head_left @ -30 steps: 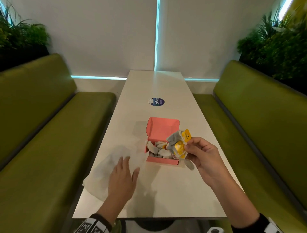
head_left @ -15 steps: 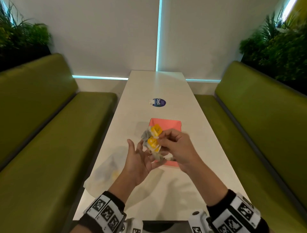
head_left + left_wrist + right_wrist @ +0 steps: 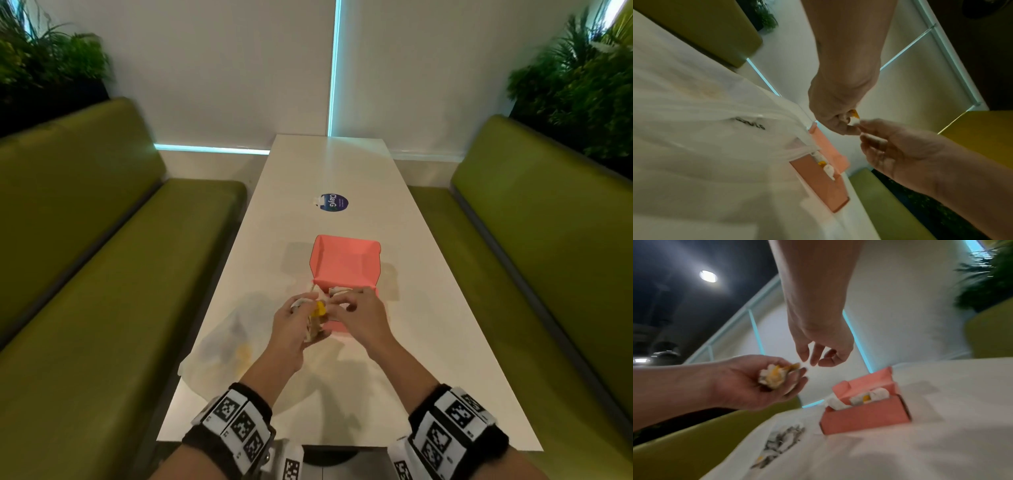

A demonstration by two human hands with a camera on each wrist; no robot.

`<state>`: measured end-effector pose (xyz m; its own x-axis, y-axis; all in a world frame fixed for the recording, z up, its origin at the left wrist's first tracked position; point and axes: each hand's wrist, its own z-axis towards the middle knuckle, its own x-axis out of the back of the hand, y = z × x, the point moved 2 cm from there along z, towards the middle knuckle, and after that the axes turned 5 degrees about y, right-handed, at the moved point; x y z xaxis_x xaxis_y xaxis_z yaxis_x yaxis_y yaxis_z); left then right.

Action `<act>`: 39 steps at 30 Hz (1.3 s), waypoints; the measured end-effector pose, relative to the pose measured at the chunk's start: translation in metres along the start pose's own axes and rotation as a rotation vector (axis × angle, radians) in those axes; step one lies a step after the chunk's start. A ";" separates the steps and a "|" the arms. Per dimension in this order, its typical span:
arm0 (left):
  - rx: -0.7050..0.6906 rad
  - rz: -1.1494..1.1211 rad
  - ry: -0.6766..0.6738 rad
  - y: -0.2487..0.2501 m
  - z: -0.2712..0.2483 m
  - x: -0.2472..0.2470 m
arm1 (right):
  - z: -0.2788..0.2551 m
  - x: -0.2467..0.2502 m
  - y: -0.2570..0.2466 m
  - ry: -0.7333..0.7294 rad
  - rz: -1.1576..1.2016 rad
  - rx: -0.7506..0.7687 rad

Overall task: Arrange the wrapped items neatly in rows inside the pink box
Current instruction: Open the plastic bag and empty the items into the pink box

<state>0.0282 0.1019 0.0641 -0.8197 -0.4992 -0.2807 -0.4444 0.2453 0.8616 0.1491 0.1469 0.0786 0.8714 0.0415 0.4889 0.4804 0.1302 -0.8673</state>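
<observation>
- A long, narrow white tabletop [image 3: 346, 377] runs away from the viewer toward a plain white wall crossed by thin strips of teal light.
- Olive-green padded benches [image 3: 102, 274] line both long sides of the tabletop, and leafy green plants [image 3: 579, 89] stand behind the backrests in both far corners.
- A round dark-blue sticker [image 3: 334, 202] with white lettering lies flat on the tabletop, well beyond the box.
- A thin translucent plastic bag [image 3: 222, 346] lies crumpled on the near left part of the tabletop, with a few more grey, white and yellow packets showing faintly through it.
- The pink box [image 3: 344, 270] sits on the middle of the tabletop with its lid [image 3: 865, 378] standing open at the far side.
- Several wrapped items [image 3: 863, 397], white and grey with touches of yellow, lie jumbled inside the box rather than in rows.
- Both hands hover together just above the near left corner of the box, almost touching each other.
- The left hand [image 3: 294, 329] is cupped palm-up with its fingers curled round a small bunch of wrapped items [image 3: 774, 375].
- The right hand [image 3: 359, 315] hangs just beside the bunch with fingers bent downward; in the left wrist view its thumb and fingertips look to be nipping a white and yellow corner, while in the right wrist view they look empty, so I cannot tell whether it grips anything.
- Both wrists wear black bands [image 3: 236, 428] patterned with black-and-white square markers.
</observation>
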 end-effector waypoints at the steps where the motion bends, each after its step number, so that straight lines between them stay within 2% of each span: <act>1: -0.010 0.044 0.052 -0.002 0.002 0.006 | 0.004 0.002 0.008 0.020 -0.073 0.012; 3: -0.027 0.132 0.103 -0.008 0.005 0.018 | 0.007 0.003 0.032 -0.043 -0.344 0.009; 5: -0.049 0.216 0.088 -0.016 0.005 0.029 | 0.004 0.001 0.059 -0.194 -0.576 0.021; 7: -0.075 0.285 0.049 -0.023 0.005 0.039 | -0.002 0.001 0.078 -0.249 -0.652 0.040; 10: -0.102 0.329 -0.003 -0.027 0.004 0.049 | -0.009 0.010 0.090 -0.201 -0.711 0.040; 13: -0.107 0.365 -0.056 -0.035 0.003 0.055 | -0.023 0.026 0.102 -0.227 -0.811 0.020; 24: -0.281 0.644 -0.203 -0.071 -0.009 0.035 | -0.083 0.082 0.107 -0.446 -0.721 -0.022; 26: -0.277 0.656 -0.207 -0.077 -0.013 0.029 | -0.084 0.082 0.105 -0.443 -0.690 -0.025; 27: -0.280 0.666 -0.196 -0.079 -0.015 0.026 | -0.082 0.081 0.102 -0.397 -0.676 -0.019; 29: -0.285 0.691 -0.172 -0.083 -0.016 0.021 | -0.079 0.076 0.096 -0.284 -0.653 0.021; 31: -0.257 0.695 -0.161 -0.085 -0.015 0.017 | -0.075 0.063 0.087 -0.244 -0.595 0.100; 35: -0.198 0.669 -0.159 -0.089 -0.013 0.010 | -0.067 0.024 0.079 -0.323 -0.505 0.270; 37: -0.191 0.669 -0.149 -0.090 -0.013 0.009 | -0.064 0.008 0.085 -0.390 -0.551 0.290; 39: -0.184 0.682 -0.128 -0.091 -0.013 0.009 | -0.062 0.002 0.089 -0.396 -0.594 0.294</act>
<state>0.0665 0.0639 -0.0115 -0.9341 -0.1803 0.3081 0.2410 0.3182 0.9169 0.2000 0.0976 -0.0032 0.3481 0.2258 0.9099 0.7619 0.4973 -0.4149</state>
